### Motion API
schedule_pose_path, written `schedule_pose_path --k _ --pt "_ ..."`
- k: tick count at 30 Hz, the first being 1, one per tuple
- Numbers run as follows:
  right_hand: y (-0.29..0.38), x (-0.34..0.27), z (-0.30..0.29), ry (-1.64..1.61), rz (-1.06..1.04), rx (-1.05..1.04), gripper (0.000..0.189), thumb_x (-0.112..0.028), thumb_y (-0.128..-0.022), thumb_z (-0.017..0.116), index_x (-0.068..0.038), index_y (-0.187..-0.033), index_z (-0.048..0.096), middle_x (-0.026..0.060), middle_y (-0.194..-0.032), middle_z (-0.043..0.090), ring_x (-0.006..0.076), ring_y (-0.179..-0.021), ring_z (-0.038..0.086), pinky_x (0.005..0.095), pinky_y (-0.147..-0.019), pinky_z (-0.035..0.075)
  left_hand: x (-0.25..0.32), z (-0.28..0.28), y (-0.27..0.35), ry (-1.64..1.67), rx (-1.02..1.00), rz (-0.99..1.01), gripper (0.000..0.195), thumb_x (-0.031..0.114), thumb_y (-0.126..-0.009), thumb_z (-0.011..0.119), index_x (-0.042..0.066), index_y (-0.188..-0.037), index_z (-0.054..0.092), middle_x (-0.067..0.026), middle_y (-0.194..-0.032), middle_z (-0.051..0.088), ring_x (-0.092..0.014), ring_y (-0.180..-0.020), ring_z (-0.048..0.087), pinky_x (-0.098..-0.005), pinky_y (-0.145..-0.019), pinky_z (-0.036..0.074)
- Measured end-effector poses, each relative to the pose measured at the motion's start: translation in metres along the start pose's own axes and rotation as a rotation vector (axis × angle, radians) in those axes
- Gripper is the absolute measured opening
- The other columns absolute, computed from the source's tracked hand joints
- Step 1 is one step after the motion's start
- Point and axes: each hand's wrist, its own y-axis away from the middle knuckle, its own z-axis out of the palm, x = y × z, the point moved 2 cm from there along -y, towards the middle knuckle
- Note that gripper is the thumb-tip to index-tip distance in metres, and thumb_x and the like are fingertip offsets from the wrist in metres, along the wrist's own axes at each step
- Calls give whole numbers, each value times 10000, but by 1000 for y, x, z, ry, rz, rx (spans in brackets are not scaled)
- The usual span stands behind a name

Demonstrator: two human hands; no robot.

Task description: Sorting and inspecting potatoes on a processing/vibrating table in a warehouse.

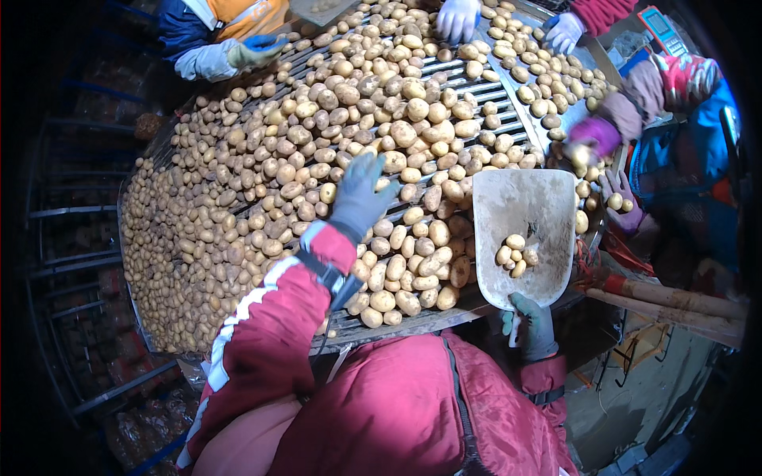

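My left hand [361,193], in a grey-blue work glove, lies palm down over the heap of potatoes [297,143] with its fingers spread; whether it touches any beneath is hard to see. In a grey-green glove, my right hand [533,324] grips the short handle of a pale, dirt-stained scoop [527,196]. Several small potatoes [515,254] rest together on the scoop's floor. Larger potatoes [411,285] sit between my left hand and the near edge, on a slatted metal rack [500,110] whose bars show through gaps.
Across the rack are a co-worker's gloved hand [253,50], another white-gloved hand [458,21] and one at a metal chute [562,33]. On the right, a person's purple-gloved hand [622,199] holds potatoes beside the scoop. A handheld device [661,30] lies at top right; wooden poles [667,303] jut out below.
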Motion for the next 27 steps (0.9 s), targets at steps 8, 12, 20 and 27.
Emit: schedule_pose_path --k 8,12,20,27 --pt "4 1 -4 -9 41 67 221 -200 -942 642 18 -974 646 97 -666 645 187 -474 602 286 -408 463 37 43 -101 -48 -129 -71 780 581 -832 673 172 -1473 500 -143 -1572 390 -426 -1438 305 -620 -1172 237" --pt "7 -3 -3 -11 -39 105 234 -183 -935 643 34 -1024 634 108 -658 646 195 -468 611 287 -386 463 90 75 -120 -2 -113 10 747 561 -804 688 189 -1433 540 -73 -1435 528 -404 -1417 326 -663 -1141 213" --pt "6 -15 2 -11 -68 123 245 -189 -937 640 41 -1021 638 102 -649 640 187 -473 599 282 -409 464 115 43 -51 24 -218 362 587 346 -835 659 157 -1383 569 -98 -1459 515 -319 -1394 420 -530 -1201 229" --pt "-6 -13 3 2 36 75 239 -204 -960 607 30 -938 649 100 -640 633 182 -484 589 276 -425 440 -76 -49 -129 -315 239 -275 771 560 -851 684 125 -1458 493 -181 -1498 451 -392 -1395 406 -511 -1168 303"
